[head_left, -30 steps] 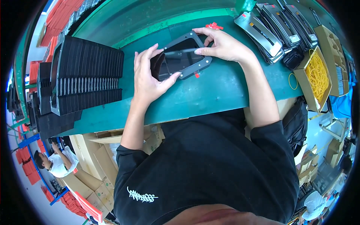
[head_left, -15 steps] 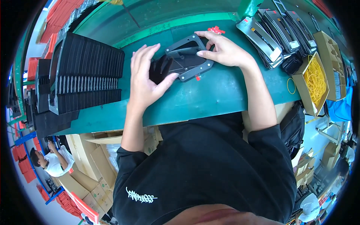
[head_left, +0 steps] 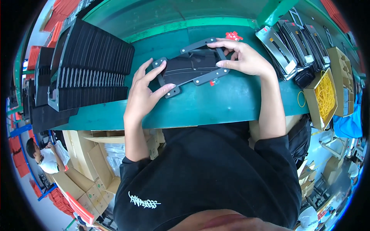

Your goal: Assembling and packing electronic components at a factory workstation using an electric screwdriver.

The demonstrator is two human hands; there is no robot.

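Note:
A black folding stand [head_left: 189, 66], with a glossy dark panel and riveted U-shaped arms at both ends, is spread out above the green workbench [head_left: 216, 102]. My left hand [head_left: 140, 86] grips its left end, fingers on the upper corner and thumb at the lower one. The right end is held by my right hand [head_left: 248, 57], with the thumb on the inner edge of the arm and the fingers along its upper corner. Under the near edge of the stand, a small red piece [head_left: 212, 82] shows in part.
Left of my hands stands a long row of black frames [head_left: 94, 63]. At the right lie stacks of silver-black plates [head_left: 277, 52], a black pouch [head_left: 304, 78] and a cardboard box [head_left: 313, 106] of yellow cords [head_left: 325, 92]. Red scraps [head_left: 233, 36] sit by the green back rail [head_left: 162, 29].
My left hand has come onto the stand's left end, where it was beside it with fingers spread. The left U-shaped arm now stands out from the panel, which lies flatter.

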